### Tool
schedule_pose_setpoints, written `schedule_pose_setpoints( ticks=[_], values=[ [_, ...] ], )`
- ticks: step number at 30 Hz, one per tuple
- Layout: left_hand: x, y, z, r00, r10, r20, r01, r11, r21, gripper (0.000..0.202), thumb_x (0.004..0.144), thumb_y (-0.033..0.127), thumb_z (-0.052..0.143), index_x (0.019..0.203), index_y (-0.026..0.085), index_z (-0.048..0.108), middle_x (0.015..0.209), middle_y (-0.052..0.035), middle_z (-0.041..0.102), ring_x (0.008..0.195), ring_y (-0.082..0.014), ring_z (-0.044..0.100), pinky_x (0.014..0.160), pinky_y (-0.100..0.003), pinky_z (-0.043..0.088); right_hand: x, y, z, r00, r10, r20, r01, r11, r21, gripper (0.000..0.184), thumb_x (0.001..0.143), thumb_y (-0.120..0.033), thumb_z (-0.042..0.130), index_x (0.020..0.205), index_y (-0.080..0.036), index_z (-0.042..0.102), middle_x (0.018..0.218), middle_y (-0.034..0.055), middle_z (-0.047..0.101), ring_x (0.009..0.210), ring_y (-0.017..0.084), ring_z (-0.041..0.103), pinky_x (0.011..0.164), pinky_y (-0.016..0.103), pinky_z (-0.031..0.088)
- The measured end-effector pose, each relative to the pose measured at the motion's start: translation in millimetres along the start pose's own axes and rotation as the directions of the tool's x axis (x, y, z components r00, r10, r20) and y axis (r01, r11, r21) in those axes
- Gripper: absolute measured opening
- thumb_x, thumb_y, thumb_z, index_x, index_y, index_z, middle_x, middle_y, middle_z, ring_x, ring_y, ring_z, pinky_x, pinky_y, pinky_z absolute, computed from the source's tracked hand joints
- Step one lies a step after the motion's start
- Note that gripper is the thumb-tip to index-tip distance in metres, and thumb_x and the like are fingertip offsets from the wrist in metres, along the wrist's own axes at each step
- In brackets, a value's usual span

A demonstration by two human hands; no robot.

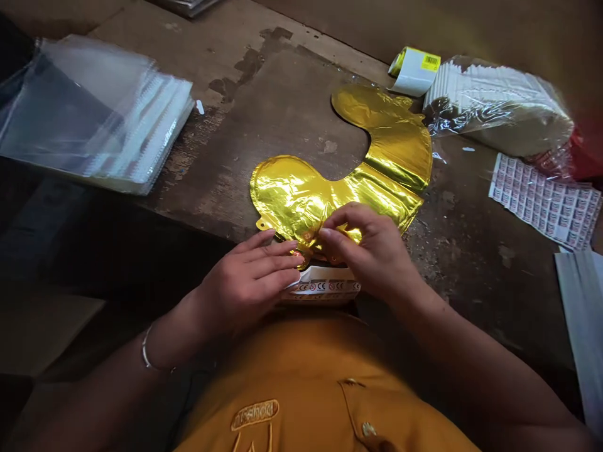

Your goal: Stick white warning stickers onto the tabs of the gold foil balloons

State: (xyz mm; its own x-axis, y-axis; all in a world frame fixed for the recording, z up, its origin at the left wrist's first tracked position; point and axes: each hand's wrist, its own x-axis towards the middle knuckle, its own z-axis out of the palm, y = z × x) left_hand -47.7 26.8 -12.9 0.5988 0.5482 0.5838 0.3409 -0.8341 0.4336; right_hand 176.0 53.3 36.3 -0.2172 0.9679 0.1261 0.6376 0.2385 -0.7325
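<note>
Pinching the gold foil shape (360, 188) at its six o'clock edge with right hand (374, 251), resting left hand (245, 276), lightly spread, near seven

From where I stand, I see an orange shirt (301, 364) filling the bottom centre of the frame. A rounded badge (255, 414) with raised stitched lettering, hard to read, sits on it at the lower middle, with thick stitched lines (254, 437) just below. Right of that a seam (345, 405) runs down beside a shiny button (368, 429). A thin, pale metallic bracelet (145, 349) circles the wrist of the bare left hand (247, 276); the right hand (377, 254) is bare too.
</note>
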Motion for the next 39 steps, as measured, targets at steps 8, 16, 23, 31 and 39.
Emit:
schedule_pose_setpoints(
  ticks=[8,16,23,31,39],
  values=[
    [-4,-2,12.4,0.998,0.041,0.056,-0.044,0.998,0.055,0.009,0.085,0.015,0.064,0.094,0.014,0.066,0.109,-0.0085,0.073,0.108,-0.0216,0.066,0.108,-0.042,0.045,-2,12,21,0.999,-0.036,0.016,0.038,0.989,-0.146,0.009,0.083,-0.021,0.062,0.075,-0.018,0.062,0.074,0.0023,0.061,0.080,0.017,0.052,0.074,0.032,0.041],
    [-3,-3,10.7,0.998,0.027,0.064,-0.030,0.998,0.046,0.010,0.087,0.016,0.061,0.096,0.014,0.066,0.108,-0.0081,0.073,0.108,-0.0203,0.067,0.107,-0.038,0.045,-3,9,27,0.999,-0.050,0.004,0.050,0.989,-0.138,0.012,0.083,-0.020,0.062,0.071,-0.018,0.061,0.072,0.0015,0.061,0.076,0.016,0.051,0.073,0.031,0.041],
    [-2,-2,10.9,0.997,0.004,0.077,-0.008,0.998,0.058,0.011,0.087,0.016,0.061,0.096,0.014,0.066,0.110,-0.0070,0.073,0.109,-0.0193,0.066,0.104,-0.035,0.048,-4,11,28,0.998,-0.053,0.021,0.055,0.988,-0.145,0.011,0.083,-0.021,0.061,0.073,-0.018,0.062,0.071,0.0021,0.061,0.077,0.017,0.051,0.073,0.033,0.041],
    [-2,-2,10.8,0.997,-0.003,0.083,-0.001,0.998,0.057,0.010,0.088,0.016,0.060,0.095,0.014,0.067,0.109,-0.0072,0.073,0.108,-0.0201,0.067,0.103,-0.035,0.049,-3,11,31,0.998,-0.062,0.020,0.064,0.980,-0.189,0.011,0.083,-0.021,0.060,0.073,-0.017,0.062,0.074,0.0029,0.062,0.078,0.018,0.051,0.074,0.033,0.041],
    [-2,-2,12.0,0.995,-0.018,0.094,0.011,0.998,0.067,0.010,0.087,0.018,0.062,0.095,0.015,0.067,0.109,-0.0055,0.073,0.106,-0.0200,0.067,0.103,-0.036,0.050,-2,11,35,1.000,0.009,0.002,-0.007,0.938,-0.348,0.024,0.078,-0.041,0.069,0.077,-0.019,0.058,0.077,0.0029,0.060,0.078,0.019,0.049,0.071,0.033,0.039]
  ],
)
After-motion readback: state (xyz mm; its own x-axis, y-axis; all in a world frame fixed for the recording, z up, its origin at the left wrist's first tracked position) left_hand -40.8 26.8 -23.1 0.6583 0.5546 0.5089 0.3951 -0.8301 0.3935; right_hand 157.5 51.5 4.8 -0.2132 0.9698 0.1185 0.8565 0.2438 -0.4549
